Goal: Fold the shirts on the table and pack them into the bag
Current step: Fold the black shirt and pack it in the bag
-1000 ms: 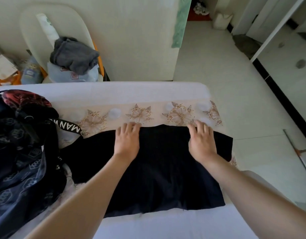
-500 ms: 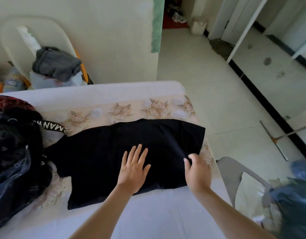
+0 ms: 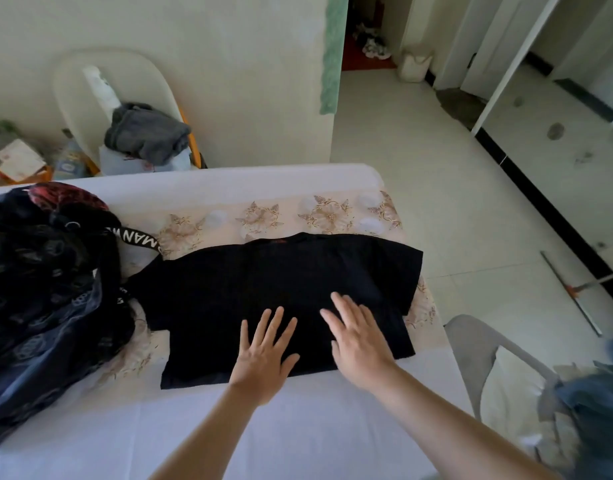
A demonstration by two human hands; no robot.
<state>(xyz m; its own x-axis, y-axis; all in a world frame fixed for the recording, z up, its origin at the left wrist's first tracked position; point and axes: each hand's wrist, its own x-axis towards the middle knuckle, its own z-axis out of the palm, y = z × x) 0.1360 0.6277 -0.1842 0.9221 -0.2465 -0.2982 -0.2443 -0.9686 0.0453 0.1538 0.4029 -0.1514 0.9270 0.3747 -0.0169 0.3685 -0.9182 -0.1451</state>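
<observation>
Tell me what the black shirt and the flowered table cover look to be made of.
Black shirt: soft knit fabric, probably cotton jersey; matte, no sheen, lying limp and flat under the left hand and right hand. Flowered table cover: looks like a thin cloth or vinyl sheet, beige with printed or embroidered brown flowers; which one is unclear.

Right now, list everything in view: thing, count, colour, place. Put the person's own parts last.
shirt: one, black, flat on the table's middle.
table: one, white cover with a floral band, foreground.
bag: one, dark blue patterned, table's left end.
strap: one, black with white letters, from the bag toward the shirt.
grey garment: one, on the white chair behind the table.
grey chair: one, right of the table.
left hand: open, flat on the shirt.
right hand: open, flat on the shirt.
</observation>
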